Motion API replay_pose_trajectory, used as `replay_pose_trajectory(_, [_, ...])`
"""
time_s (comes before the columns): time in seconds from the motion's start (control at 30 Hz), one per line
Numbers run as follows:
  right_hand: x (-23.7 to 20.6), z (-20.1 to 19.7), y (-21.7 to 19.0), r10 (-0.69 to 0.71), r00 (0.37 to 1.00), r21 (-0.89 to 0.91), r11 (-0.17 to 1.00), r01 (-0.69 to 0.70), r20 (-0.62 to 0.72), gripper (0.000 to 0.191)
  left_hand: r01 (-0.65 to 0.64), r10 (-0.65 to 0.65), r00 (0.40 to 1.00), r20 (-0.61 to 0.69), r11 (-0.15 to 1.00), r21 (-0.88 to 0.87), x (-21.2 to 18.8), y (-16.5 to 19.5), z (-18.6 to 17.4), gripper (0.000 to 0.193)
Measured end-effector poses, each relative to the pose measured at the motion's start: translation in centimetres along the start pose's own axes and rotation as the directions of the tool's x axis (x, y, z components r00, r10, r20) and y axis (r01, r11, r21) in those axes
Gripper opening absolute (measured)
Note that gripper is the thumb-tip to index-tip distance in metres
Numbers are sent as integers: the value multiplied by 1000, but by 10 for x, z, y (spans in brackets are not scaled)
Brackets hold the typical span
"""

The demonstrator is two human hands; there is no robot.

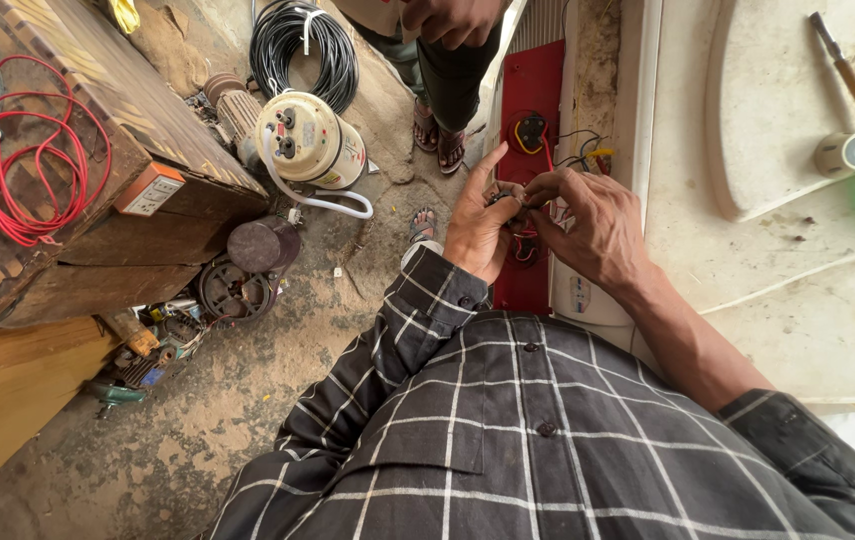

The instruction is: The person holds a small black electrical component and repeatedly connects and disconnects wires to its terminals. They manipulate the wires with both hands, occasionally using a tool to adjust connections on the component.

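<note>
Nearest the lens, a dark checked shirt (pixel 548 450), then left hand (pixel 480 225) and right hand (pixel 588 222) together over a red panel (pixel 533 90) — fingers of both pinched on a small dark part (pixel 504 198) with thin wires (pixel 526 245) trailing beneath, left forefinger sticking out straight. Likely to slip from the pinch and drop to the dirt floor (pixel 198 430), or to tug a wire loose, the grip being fingertip-only. Too hidden to tell the part's long axis or facing — wires hanging down toward the panel; another person's sandalled feet (pixel 438 135) beyond.
</note>
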State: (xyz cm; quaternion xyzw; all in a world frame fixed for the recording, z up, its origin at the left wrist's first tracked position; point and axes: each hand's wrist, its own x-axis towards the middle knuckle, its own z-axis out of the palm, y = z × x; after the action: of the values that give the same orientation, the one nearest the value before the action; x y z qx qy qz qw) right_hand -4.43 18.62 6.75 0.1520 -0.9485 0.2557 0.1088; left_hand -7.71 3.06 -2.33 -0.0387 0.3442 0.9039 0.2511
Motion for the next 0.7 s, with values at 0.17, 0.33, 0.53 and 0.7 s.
replay_pose_trajectory(0.17, [5,-4,2,-134,991,-146,980,131,-8,21,-14,18,998,-55,997,75,-2,0,6,79])
replay_pose_trajectory(0.33, [8,-12,1,-282,959,-191,942,275,-10,20,-63,67,997,-37,993,104,-7,1,7,81])
replay_pose_trajectory(0.53, [15,-14,2,-324,946,-206,925,318,1,18,-80,81,996,-47,996,26,-10,3,6,72])
replay_pose_trajectory(0.7, [15,-11,5,-324,946,-214,923,319,11,18,-90,88,994,-60,996,-23,-12,0,6,64])
